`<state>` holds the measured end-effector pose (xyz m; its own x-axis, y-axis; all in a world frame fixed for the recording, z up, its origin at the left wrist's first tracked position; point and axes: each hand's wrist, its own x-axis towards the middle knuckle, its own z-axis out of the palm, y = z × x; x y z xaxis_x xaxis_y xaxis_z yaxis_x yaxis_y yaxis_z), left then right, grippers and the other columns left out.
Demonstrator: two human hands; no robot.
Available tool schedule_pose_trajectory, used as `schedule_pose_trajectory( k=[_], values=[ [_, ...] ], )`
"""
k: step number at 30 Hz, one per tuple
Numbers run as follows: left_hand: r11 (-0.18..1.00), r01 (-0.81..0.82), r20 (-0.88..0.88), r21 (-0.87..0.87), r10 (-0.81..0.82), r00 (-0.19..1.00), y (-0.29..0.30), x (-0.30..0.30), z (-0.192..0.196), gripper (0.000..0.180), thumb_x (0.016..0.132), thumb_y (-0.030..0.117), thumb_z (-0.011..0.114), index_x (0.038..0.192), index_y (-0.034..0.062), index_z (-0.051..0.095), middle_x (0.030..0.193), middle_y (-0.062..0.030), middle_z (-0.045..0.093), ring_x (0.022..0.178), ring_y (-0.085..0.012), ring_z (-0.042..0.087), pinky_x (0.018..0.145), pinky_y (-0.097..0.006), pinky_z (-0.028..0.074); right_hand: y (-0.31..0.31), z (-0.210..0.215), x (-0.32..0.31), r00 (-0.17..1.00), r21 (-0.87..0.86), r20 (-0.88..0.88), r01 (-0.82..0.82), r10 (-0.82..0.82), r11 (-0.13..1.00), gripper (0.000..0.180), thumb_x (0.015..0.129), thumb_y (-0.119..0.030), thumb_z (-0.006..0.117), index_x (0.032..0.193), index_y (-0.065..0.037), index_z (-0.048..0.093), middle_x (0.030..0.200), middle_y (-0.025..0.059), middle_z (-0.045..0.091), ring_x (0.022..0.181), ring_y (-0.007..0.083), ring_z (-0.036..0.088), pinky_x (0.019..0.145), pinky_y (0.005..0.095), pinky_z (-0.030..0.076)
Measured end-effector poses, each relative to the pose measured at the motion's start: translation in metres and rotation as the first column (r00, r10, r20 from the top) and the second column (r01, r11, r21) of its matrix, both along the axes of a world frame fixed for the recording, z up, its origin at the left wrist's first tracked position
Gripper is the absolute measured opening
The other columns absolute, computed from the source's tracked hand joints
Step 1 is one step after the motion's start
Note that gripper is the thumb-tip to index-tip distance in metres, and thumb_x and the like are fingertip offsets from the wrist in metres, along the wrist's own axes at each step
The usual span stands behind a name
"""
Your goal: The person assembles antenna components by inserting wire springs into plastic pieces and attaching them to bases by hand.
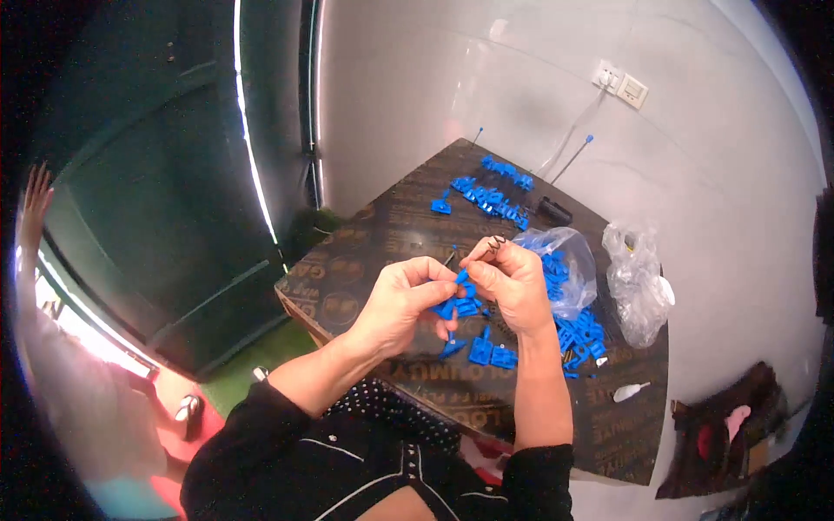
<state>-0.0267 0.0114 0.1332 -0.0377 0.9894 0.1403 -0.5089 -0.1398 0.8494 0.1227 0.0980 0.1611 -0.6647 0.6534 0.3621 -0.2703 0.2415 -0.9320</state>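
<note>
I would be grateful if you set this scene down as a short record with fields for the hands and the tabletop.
Left hand: holds a blue plastic piece
Right hand: fingers bent close to that piece's upper end, exact grip unclear
By right fingers: dark coil
Surface: dark printed table
Far side: row of blue parts, black object
Right side: clear bag beside loose blue parts, crumpled clear plastic, white tube
Wall: socket
</note>
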Motion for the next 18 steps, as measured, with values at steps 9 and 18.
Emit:
schedule_pose_trajectory(
  k=[9, 18],
  values=[
    [0.966, -0.186, -0.315, 0.182, 0.236, 0.919, -0.014, -0.017, 0.002, 0.026, 0.088, 0.013, 0.057, 0.111, -0.0001, 0.052, 0.083, -0.0069, 0.06, 0.066, -0.0142, 0.062, 0.054, -0.025, 0.052, -0.005, 0.003, -0.002, 0.99, -0.097, -0.121, 0.066, -0.077, 0.993, 0.004, 0.086, -0.004, 0.058, 0.089, -0.002, 0.061, 0.068, -0.0033, 0.052, 0.051, 0.0023, 0.04, 0.043, 0.0174, 0.03],
    [0.322, -0.728, -0.382, 0.605, 0.92, 0.089, -0.003, -0.167, -0.023, 0.026, 0.084, 0.007, 0.057, 0.109, -0.001, 0.056, 0.1, -0.0104, 0.055, 0.091, -0.018, 0.054, 0.082, -0.029, 0.044, -0.001, 0.001, 0.001, 0.979, -0.106, -0.174, 0.09, -0.107, 0.99, 0.007, 0.086, -0.007, 0.061, 0.089, 0.0, 0.061, 0.068, -0.0005, 0.054, 0.051, 0.0039, 0.044, 0.041, 0.0178, 0.033]
  ],
)
